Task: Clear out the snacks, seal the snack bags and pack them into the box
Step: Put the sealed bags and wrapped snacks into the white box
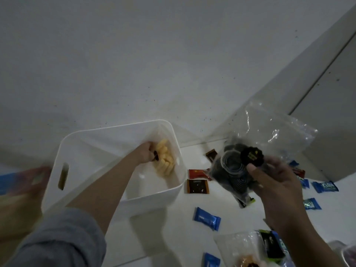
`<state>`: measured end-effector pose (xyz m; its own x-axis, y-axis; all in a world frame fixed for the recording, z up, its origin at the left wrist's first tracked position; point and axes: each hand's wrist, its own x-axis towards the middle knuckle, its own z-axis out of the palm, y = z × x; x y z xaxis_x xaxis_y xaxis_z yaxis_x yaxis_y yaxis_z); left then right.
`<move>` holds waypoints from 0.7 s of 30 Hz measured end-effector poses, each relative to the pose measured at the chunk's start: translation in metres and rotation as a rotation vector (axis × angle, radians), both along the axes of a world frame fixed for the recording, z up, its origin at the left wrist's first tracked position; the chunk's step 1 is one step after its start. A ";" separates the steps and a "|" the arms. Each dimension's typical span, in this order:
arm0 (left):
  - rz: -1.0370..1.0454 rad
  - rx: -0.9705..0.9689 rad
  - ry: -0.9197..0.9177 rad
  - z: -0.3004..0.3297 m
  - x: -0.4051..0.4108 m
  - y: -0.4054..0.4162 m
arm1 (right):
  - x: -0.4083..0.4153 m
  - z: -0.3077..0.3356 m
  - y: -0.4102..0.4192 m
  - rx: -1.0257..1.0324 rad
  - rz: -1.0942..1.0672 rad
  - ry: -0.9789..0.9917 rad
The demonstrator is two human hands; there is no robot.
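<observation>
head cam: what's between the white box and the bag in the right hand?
Head view: red wrapper, brown wrapper and another brown one, between box and bag.

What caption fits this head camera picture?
Left hand puts yellow snacks in the white box; right hand holds a clear bag.

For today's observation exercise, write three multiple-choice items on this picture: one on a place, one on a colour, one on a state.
1. Where is the left hand?
A. inside the white box
B. on the floor
C. behind the box

2. What colour are the snacks in the box?
A. blue
B. yellow
C. red

3. What does the right hand do?
A. rests flat
B. hangs idle
C. holds a clear bag of dark snacks

A: the hand reaches over the rim. B: the pale yellow pieces show. C: its fingers grip the bag.
</observation>
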<state>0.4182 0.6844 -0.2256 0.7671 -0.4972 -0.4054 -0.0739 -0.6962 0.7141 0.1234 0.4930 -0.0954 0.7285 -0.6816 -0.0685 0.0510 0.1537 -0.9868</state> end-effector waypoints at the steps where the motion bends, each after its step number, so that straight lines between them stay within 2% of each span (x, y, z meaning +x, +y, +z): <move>1: 0.022 0.022 0.024 0.003 -0.001 0.001 | 0.007 0.012 0.006 -0.003 0.044 -0.040; 4: 0.166 0.012 0.097 0.020 -0.004 0.013 | 0.036 0.034 0.028 0.006 0.119 -0.046; 9: 0.438 -0.254 0.385 0.041 -0.018 0.054 | 0.109 0.021 0.086 0.110 0.147 0.073; 13: 0.442 -0.376 0.638 0.045 -0.027 0.089 | 0.158 -0.015 0.124 0.088 0.152 0.233; 17: 0.357 -0.353 0.774 0.041 -0.027 0.103 | 0.184 -0.042 0.145 -0.026 0.188 0.446; 21: 0.388 -0.203 0.698 0.031 -0.027 0.092 | 0.194 -0.047 0.149 -0.055 0.333 0.586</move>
